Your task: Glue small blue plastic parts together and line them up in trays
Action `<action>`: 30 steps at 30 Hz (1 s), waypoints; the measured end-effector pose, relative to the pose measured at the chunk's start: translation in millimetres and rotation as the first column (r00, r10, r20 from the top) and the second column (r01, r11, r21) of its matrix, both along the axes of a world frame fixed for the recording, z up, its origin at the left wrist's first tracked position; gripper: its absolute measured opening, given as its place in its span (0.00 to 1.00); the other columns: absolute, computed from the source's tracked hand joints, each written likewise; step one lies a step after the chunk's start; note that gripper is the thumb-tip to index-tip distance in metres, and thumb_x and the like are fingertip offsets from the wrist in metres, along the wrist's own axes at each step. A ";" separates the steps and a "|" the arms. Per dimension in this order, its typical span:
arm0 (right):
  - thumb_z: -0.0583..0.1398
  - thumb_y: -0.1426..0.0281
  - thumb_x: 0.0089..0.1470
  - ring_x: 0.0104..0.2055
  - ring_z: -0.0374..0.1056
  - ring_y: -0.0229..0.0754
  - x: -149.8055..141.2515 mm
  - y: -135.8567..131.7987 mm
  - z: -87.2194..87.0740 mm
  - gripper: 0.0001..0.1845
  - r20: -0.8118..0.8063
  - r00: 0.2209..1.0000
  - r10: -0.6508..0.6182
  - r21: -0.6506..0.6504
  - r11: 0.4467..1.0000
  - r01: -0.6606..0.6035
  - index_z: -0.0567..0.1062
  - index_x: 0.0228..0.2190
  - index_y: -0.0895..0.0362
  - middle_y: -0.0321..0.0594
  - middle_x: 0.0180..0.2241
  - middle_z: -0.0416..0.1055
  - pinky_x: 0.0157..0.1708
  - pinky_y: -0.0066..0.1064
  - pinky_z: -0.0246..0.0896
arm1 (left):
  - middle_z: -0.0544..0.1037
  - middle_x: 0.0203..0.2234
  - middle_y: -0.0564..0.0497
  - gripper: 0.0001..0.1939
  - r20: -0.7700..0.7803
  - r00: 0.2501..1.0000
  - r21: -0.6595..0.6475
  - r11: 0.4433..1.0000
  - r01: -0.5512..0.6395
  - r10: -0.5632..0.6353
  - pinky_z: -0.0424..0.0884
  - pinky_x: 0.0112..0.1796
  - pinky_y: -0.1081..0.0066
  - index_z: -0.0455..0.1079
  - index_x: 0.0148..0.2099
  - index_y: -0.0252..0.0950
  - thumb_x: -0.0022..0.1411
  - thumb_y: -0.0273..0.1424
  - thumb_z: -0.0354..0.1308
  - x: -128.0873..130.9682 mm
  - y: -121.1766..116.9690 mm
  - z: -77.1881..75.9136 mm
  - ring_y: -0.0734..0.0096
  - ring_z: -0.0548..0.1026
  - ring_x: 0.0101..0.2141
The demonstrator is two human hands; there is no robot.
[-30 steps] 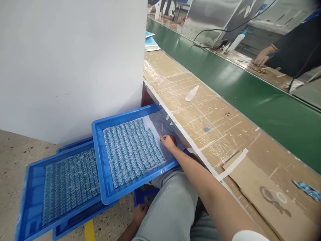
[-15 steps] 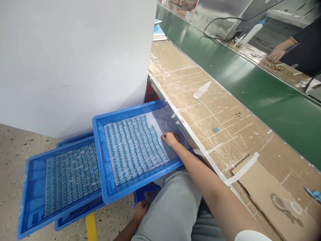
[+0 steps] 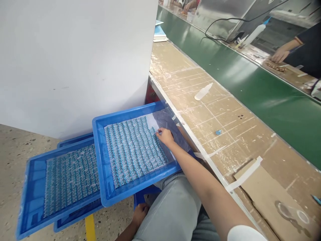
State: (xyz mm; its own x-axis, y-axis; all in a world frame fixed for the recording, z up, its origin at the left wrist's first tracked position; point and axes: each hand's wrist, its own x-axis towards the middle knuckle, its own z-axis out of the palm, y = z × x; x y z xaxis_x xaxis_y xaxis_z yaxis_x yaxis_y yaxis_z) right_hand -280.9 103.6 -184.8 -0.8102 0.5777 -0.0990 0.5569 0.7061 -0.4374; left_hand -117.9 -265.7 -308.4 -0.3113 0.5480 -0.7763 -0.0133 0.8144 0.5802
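A blue tray tilts beside the bench edge, holding many rows of small teal-and-white pieces on a white sheet. At the right-hand edge of these rows, my right hand has its fingers bent together near the upper end of the last row. Whatever lies between its fingertips is too small to make out. Down by my grey-trousered leg, my left hand hangs with curled fingers and nothing visible in them. Part of the sheet under my right arm is hidden.
More blue trays with similar rows are stacked lower left. The bench carries a white squeeze bottle, a blue cap and cardboard. Beyond the green belt, a co-worker's hand handles small brown pieces.
My right hand has shifted slightly left and up, against the rows. The teal strip under it earlier no longer shows apart from them. My left hand stays by my leg.
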 end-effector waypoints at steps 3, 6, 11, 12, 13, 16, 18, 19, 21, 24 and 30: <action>0.61 0.62 0.52 0.40 0.72 0.42 -5.8 -3.4 -2.9 0.16 0.008 1.000 -0.030 -0.015 0.999 0.030 0.76 0.40 0.57 0.41 0.38 0.76 0.40 0.25 0.61 | 0.78 0.36 0.51 0.14 0.009 1.000 -0.004 1.000 -0.016 0.016 0.69 0.44 0.61 0.73 0.39 0.34 0.61 0.39 0.54 -0.3 0.3 1.0 0.64 0.75 0.41; 0.62 0.62 0.51 0.41 0.72 0.41 -10.4 -6.3 -4.0 0.16 0.051 0.996 -0.068 -0.045 0.996 0.070 0.75 0.42 0.55 0.40 0.38 0.77 0.39 0.25 0.61 | 0.78 0.36 0.51 0.14 0.018 1.000 -0.022 1.000 -0.023 0.023 0.69 0.43 0.62 0.73 0.38 0.34 0.61 0.40 0.54 -0.4 1.2 1.6 0.64 0.75 0.41; 0.61 0.63 0.52 0.43 0.71 0.42 -14.2 -9.7 -2.3 0.16 0.114 0.989 -0.095 -0.048 0.994 0.101 0.74 0.44 0.54 0.40 0.39 0.76 0.39 0.24 0.60 | 0.78 0.37 0.50 0.14 0.025 0.999 -0.052 0.998 -0.023 0.024 0.68 0.45 0.61 0.73 0.38 0.35 0.60 0.40 0.55 -0.7 3.4 3.5 0.63 0.74 0.42; 0.61 0.63 0.53 0.43 0.71 0.42 -14.6 -10.1 -2.3 0.16 0.121 0.988 -0.098 -0.044 0.994 0.103 0.74 0.43 0.54 0.40 0.39 0.77 0.39 0.24 0.60 | 0.78 0.38 0.50 0.14 0.026 0.999 -0.054 0.998 -0.022 0.023 0.68 0.45 0.61 0.73 0.38 0.35 0.60 0.41 0.55 -0.8 3.8 4.0 0.63 0.74 0.42; 0.61 0.63 0.53 0.43 0.72 0.42 -14.8 -10.6 -2.5 0.16 0.124 0.987 -0.101 -0.040 0.993 0.107 0.74 0.43 0.54 0.40 0.39 0.77 0.39 0.24 0.60 | 0.78 0.37 0.50 0.14 0.029 0.999 -0.054 0.998 -0.020 0.022 0.68 0.45 0.61 0.73 0.38 0.35 0.60 0.41 0.55 -0.9 4.2 4.4 0.63 0.74 0.42; 0.61 0.63 0.53 0.42 0.72 0.42 -15.2 -11.5 -5.3 0.15 0.121 0.986 -0.111 -0.021 0.993 0.114 0.75 0.42 0.54 0.40 0.38 0.77 0.38 0.25 0.60 | 0.78 0.36 0.51 0.15 0.036 0.999 -0.052 0.999 -0.015 0.017 0.68 0.45 0.61 0.73 0.38 0.35 0.60 0.41 0.54 -1.1 4.7 5.1 0.64 0.74 0.42; 0.60 0.62 0.53 0.42 0.72 0.43 -15.0 -12.0 -7.9 0.14 0.119 0.986 -0.116 -0.001 0.993 0.117 0.75 0.41 0.53 0.41 0.37 0.77 0.38 0.25 0.60 | 0.77 0.36 0.51 0.14 0.038 0.999 -0.049 0.999 -0.015 0.017 0.68 0.45 0.61 0.73 0.37 0.35 0.60 0.41 0.54 -1.0 4.5 5.0 0.64 0.74 0.42; 0.60 0.62 0.53 0.41 0.72 0.43 -14.8 -12.3 -9.2 0.14 0.119 0.986 -0.119 0.007 0.993 0.119 0.75 0.41 0.53 0.41 0.37 0.77 0.38 0.26 0.61 | 0.77 0.36 0.51 0.14 0.038 0.999 -0.046 0.999 -0.016 0.018 0.68 0.45 0.61 0.73 0.37 0.35 0.60 0.41 0.54 -1.0 4.2 4.8 0.64 0.74 0.42; 0.60 0.61 0.53 0.41 0.73 0.44 -14.4 -12.6 -11.1 0.15 0.118 0.986 -0.121 0.019 0.993 0.120 0.75 0.41 0.54 0.42 0.37 0.77 0.37 0.26 0.61 | 0.77 0.37 0.50 0.14 0.035 0.999 -0.039 0.999 -0.021 0.023 0.68 0.45 0.61 0.73 0.38 0.35 0.61 0.40 0.54 -0.9 3.5 4.2 0.64 0.74 0.42; 0.60 0.60 0.53 0.40 0.73 0.44 -13.6 -12.7 -11.8 0.15 0.126 0.984 -0.129 0.021 0.992 0.127 0.75 0.41 0.54 0.43 0.36 0.77 0.37 0.26 0.61 | 0.77 0.37 0.51 0.14 0.035 0.999 -0.030 0.999 -0.025 0.026 0.68 0.45 0.61 0.73 0.38 0.35 0.61 0.40 0.54 -0.8 2.7 2.9 0.64 0.74 0.42; 0.57 0.59 0.56 0.40 0.73 0.43 -14.6 -7.8 -8.0 0.17 0.055 0.984 -0.172 -0.009 0.985 0.173 0.75 0.42 0.56 0.43 0.35 0.77 0.38 0.26 0.61 | 0.78 0.36 0.51 0.13 0.032 0.999 -0.042 0.999 -0.023 0.025 0.68 0.44 0.62 0.73 0.37 0.35 0.60 0.39 0.55 -0.1 2.1 -0.6 0.64 0.74 0.42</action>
State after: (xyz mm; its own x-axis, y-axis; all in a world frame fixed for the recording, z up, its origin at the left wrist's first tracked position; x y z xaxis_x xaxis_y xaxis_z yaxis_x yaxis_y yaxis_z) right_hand -295.4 95.8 -192.8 -0.6917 0.7068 -0.1485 0.6929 0.5915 -0.4123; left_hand -118.0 -263.5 -309.0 -0.2985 0.5078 -0.8081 -0.0510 0.8370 0.5448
